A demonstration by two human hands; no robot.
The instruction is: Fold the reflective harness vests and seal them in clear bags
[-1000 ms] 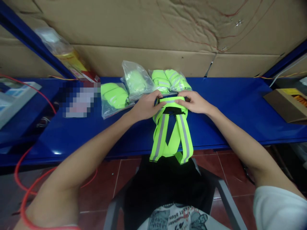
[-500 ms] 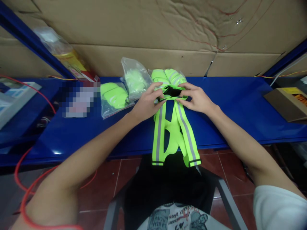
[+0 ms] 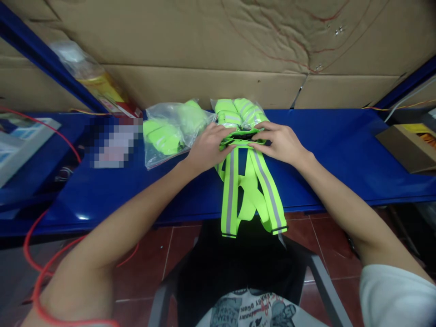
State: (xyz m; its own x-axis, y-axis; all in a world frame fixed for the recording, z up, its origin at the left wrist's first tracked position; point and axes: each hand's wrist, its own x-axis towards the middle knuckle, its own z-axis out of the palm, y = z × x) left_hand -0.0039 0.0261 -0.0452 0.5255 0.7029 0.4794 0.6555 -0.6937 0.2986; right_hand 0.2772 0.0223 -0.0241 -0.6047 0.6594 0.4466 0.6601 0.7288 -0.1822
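The middle clear bag [image 3: 195,119] has slumped onto the leftmost bag [image 3: 153,156], and the mouth of the lime reflective harness [image 3: 230,195] has narrowed. The left hand [image 3: 211,144] and right hand [image 3: 281,141] each pinch its band, each grip drawn tight between thumb and fingers; its straps extend past the table's [image 3: 327,159] front edge.

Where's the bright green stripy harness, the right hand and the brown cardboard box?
Reflective harness [image 3: 230,195], head view: on a hanging strap's gray stripe.
Right hand [image 3: 284,142], head view: on its back.
Cardboard box [image 3: 402,148], head view: on its brown side.
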